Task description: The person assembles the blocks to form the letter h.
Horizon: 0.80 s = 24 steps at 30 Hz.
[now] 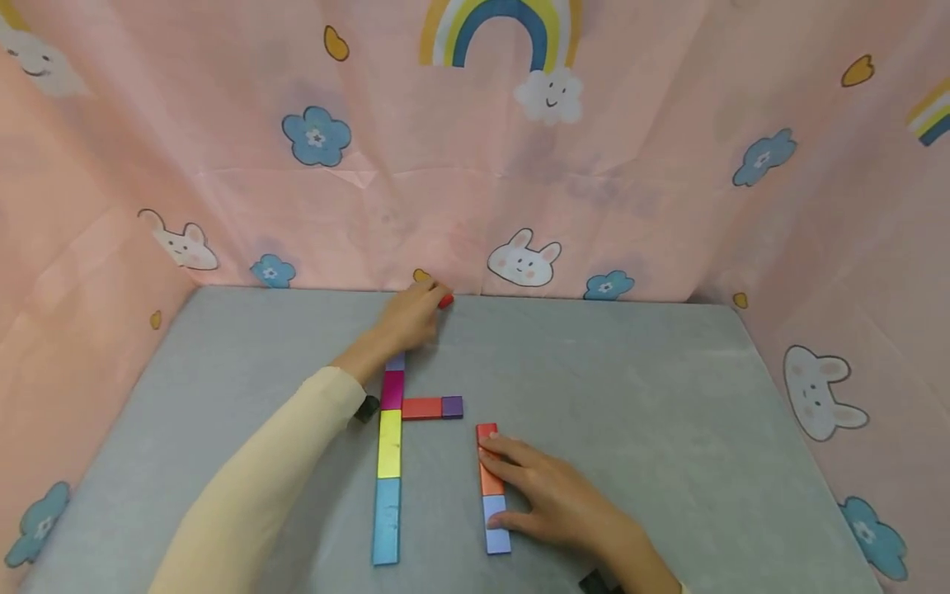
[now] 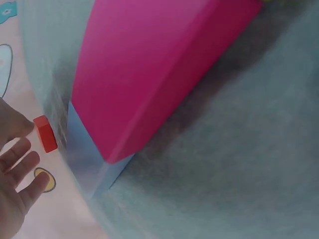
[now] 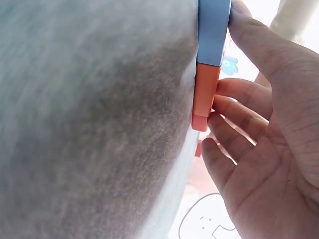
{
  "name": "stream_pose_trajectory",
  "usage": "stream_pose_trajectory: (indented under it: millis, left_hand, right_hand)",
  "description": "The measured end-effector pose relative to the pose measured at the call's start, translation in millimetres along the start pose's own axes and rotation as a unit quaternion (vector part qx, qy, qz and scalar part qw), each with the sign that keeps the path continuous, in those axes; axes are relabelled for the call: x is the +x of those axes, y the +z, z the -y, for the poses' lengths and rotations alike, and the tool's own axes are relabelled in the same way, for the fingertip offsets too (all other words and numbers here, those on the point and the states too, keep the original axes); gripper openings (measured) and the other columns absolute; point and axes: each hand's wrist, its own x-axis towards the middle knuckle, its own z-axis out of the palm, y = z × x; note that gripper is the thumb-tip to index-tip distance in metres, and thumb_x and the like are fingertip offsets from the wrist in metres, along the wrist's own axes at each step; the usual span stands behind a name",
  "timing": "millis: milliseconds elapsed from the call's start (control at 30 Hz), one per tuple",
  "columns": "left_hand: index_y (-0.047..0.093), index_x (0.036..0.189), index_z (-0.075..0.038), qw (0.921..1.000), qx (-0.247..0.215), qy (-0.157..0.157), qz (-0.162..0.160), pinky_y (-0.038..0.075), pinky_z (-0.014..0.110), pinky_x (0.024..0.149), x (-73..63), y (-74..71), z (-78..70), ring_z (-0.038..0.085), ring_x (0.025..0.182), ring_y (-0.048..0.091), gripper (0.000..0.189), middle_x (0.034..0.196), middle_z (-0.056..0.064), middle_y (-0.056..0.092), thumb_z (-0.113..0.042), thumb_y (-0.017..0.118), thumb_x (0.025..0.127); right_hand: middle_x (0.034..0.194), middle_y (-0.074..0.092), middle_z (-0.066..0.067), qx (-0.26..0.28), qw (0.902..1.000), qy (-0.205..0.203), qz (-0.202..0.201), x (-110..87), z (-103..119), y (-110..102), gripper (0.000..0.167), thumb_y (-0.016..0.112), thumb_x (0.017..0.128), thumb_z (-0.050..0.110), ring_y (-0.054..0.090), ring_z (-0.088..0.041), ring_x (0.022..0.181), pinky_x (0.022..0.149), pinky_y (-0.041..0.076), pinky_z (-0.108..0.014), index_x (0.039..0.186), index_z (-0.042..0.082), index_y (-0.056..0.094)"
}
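Observation:
At the table's far edge my left hand pinches a small red block, also seen beside the fingertips in the left wrist view. Below that arm runs a line of flat blocks: lilac, magenta, yellow and light blue. A red block and a purple block branch off to the right. My right hand rests with loosely extended fingers on a short column: red block, orange block and periwinkle block.
The grey table is enclosed by a pink printed curtain at the back and sides. Dark wrist-camera parts show by the left wrist and the right wrist.

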Motion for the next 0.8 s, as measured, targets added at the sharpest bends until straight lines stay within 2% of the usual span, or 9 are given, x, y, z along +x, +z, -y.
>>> stream_pose_trajectory:
  millis: [167,300,400,500,667,800]
  left_hand:
    - [0.055,0.15,-0.001,0.9987,0.037,0.016,0.031,0.052,0.047,0.117,4.7,2.6,4.4,0.034,0.138,0.059,0.052,0.15,0.016,0.058,0.004,0.053,0.098]
    - [0.05,0.155,-0.001,0.9971,0.04,0.019,0.061,0.04,0.047,0.129,4.7,6.9,9.9,0.032,0.155,0.045,0.054,0.164,0.016,0.048,0.001,0.051,0.101]
    - [0.046,0.158,-0.001,0.9961,0.042,0.024,0.074,0.034,0.046,0.133,3.7,10.2,11.5,0.032,0.159,0.039,0.054,0.168,0.016,0.044,-0.002,0.048,0.104]
    - [0.049,0.156,-0.001,0.9955,0.048,0.034,0.075,0.037,0.046,0.131,3.8,12.4,10.0,0.032,0.156,0.044,0.051,0.165,0.016,0.048,-0.004,0.048,0.106]
    - [0.063,0.142,-0.001,0.9957,0.055,0.056,0.049,0.049,0.048,0.121,5.5,7.6,7.3,0.034,0.14,0.059,0.041,0.147,0.017,0.063,0.001,0.056,0.101]
    - [0.067,0.132,-0.002,0.9956,0.061,0.054,0.047,0.053,0.047,0.114,3.9,2.3,7.7,0.034,0.127,0.063,0.034,0.133,0.016,0.067,0.001,0.06,0.099]
  right_hand:
    - [0.168,0.044,0.002,0.01,0.9999,0.003,0.009,1.3,3,1,0.081,0.077,0.093,0.053,0.05,-0.02,0.151,0.12,0.051,-0.046,0.16,0.018,0.048]
    - [0.169,0.043,0.003,0.013,0.9998,0.0,0.016,2.6,3,2,0.081,0.076,0.094,0.054,0.049,-0.02,0.152,0.121,0.05,-0.046,0.16,0.018,0.048]
    - [0.168,0.044,0.002,0.008,0.9999,-0.009,0.009,1.2,3,3,0.08,0.075,0.094,0.055,0.05,-0.021,0.151,0.12,0.051,-0.045,0.16,0.017,0.049]
    - [0.167,0.046,0.001,-0.002,0.9998,-0.017,-0.005,-2.3,1,4,0.079,0.073,0.095,0.056,0.052,-0.022,0.149,0.118,0.053,-0.046,0.159,0.016,0.05]
    - [0.166,0.047,0.001,-0.008,0.9997,-0.016,-0.017,-2.9,-2,4,0.078,0.074,0.095,0.056,0.053,-0.023,0.148,0.116,0.054,-0.046,0.158,0.016,0.051]
    - [0.167,0.045,0.002,0.003,0.9999,-0.005,-0.01,-1.1,-2,3,0.08,0.076,0.093,0.055,0.051,-0.021,0.151,0.118,0.053,-0.046,0.159,0.018,0.05]
